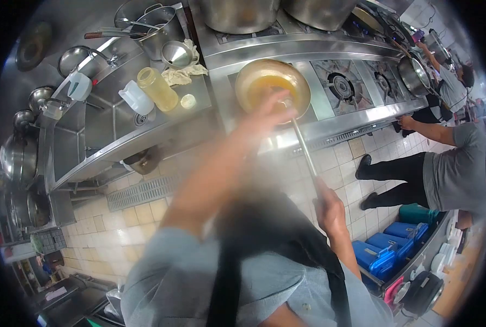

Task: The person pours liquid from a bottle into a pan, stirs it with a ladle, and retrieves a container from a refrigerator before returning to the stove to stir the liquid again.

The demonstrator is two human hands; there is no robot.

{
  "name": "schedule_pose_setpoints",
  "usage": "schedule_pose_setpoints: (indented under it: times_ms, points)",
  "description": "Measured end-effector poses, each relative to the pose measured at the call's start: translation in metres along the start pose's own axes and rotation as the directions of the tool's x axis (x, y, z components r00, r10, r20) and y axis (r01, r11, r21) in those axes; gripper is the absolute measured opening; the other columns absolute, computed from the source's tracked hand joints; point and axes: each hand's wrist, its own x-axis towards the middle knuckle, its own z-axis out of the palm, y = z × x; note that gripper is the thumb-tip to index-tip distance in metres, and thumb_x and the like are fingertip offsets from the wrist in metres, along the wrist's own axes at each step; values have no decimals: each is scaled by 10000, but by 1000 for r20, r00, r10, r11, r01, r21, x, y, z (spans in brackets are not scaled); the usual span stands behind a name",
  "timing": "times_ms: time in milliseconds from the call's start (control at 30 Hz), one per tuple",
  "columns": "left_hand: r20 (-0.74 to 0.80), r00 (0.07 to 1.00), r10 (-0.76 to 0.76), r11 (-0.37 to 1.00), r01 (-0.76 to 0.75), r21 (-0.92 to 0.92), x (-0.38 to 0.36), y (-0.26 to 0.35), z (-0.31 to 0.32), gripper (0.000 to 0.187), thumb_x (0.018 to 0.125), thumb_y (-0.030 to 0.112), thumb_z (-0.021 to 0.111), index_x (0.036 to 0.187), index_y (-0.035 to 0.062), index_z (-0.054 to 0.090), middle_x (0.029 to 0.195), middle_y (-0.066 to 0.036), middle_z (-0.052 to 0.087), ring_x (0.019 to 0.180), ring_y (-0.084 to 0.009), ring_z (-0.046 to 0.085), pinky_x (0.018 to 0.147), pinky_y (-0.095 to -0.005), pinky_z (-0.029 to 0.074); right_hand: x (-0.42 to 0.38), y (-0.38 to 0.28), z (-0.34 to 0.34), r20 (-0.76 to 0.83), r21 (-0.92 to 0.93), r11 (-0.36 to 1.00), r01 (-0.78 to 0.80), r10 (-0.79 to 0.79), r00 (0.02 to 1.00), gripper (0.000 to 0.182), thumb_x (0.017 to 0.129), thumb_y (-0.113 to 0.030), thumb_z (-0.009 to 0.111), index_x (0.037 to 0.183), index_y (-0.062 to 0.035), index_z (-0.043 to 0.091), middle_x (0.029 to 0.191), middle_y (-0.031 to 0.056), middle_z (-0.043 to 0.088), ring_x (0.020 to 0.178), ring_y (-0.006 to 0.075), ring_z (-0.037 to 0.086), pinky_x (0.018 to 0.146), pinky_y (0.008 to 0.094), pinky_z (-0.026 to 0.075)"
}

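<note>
A wide metal pan [247, 82] with yellow liquid in it sits on the stove. My right hand [330, 210] is closed round the pan's long metal handle [304, 147], low down near its end. Over the pan's near side is my left hand [273, 110], blurred, with something small and pale at its fingers that I cannot make out. To the left, a yellowish plastic bottle [158, 91] stands by the sink beside a white container [135, 97] and a round pale lid [188, 101].
Bare burners [341, 85] lie right of the pan, large pots [240, 13] behind it. A metal pot [164, 32] and cloth [183, 74] are at the back left. A person [453, 163] stands at right, near blue bins [374, 256]; others are farther back.
</note>
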Motion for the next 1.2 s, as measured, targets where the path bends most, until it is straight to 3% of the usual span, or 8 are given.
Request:
schedule_pose_setpoints:
  times_ms: [233, 333, 433, 467, 633, 867, 1033, 1200]
  points:
    - [187, 916, 354, 440, 13, -898, -108, 103, 4, 986, 835, 774, 350, 1471, 30, 234, 1535, -197, 190, 1431, -319, 155, 1152, -488, 150, 12, 17, 6, -63, 215, 975, -47, 62, 996, 604, 789, 51, 613, 1364, -76, 480, 963, 183, 634, 717, 252, 605, 703, 336, 496]
    - [289, 869, 400, 682, -72, -728, -161, 149, 20, 936, 867, 737, 336, 1474, 34, 214, 1526, -208, 203, 1411, -344, 208, 1148, -519, 164, 21, 22, 3, -52, 286, 957, -57, 75, 996, 614, 803, 59, 604, 1383, -86, 466, 898, 142, 621, 670, 161, 542, 668, 292, 479]
    - [243, 665, 706, 395, -85, -915, -201, 165, 45, 800, 924, 592, 390, 1434, -15, 290, 1514, -296, 94, 1430, -395, 55, 1136, -576, 4, 29, 14, -6, -25, 191, 975, -115, 121, 992, 639, 811, 76, 580, 1410, -89, 432, 809, 37, 556, 633, 79, 449, 596, 229, 424]
    - [372, 416, 830, 497, -247, -832, -190, 174, 27, 1342, 635, 953, 279, 1412, -139, 211, 1482, -350, -122, 1413, -402, -128, 1094, -600, -47, 30, 20, -6, 34, 277, 945, -175, 172, 984, 653, 818, 86, 561, 1429, -85, 406, 764, -29, 517, 616, 45, 421, 556, 201, 393]
    - [-213, 240, 947, -96, -421, -902, -202, 116, 94, 1110, 768, 769, 491, 1468, -36, 183, 1417, -481, 25, 1329, -615, 29, 955, -797, -33, 36, 30, 3, 2, 380, 913, -150, 162, 987, 670, 826, 80, 559, 1447, -90, 372, 691, -49, 437, 532, 27, 367, 485, 183, 335]
    - [96, 508, 856, 307, -350, -885, -209, 172, 27, 1097, 761, 761, 515, 1405, -101, 303, 1380, -513, 96, 1295, -659, 47, 925, -808, -65, 44, 9, 9, 93, 527, 802, -282, 275, 957, 673, 843, 52, 555, 1462, -86, 329, 671, -47, 455, 512, 30, 402, 464, 195, 361]
    - [460, 676, 576, 800, -353, -485, -193, 174, -31, 756, 913, 586, 418, 1345, -33, 448, 1494, -314, 169, 1420, -413, 118, 1141, -562, 102, 50, 4, 32, 87, 612, 748, -256, 258, 962, 616, 869, 35, 543, 1441, -40, 326, 700, -17, 485, 500, 48, 427, 431, 222, 361]
    - [-34, 999, -8, 988, 2, -157, -196, 21, -77, 556, 1001, 371, 396, 1408, -6, 361, 1450, -189, 388, 1308, -322, 428, 1082, -437, 333, 50, -31, 24, 251, 749, 511, -422, 370, 894, 620, 872, 17, 543, 1436, 1, 286, 695, 6, 507, 464, 61, 443, 400, 230, 354]
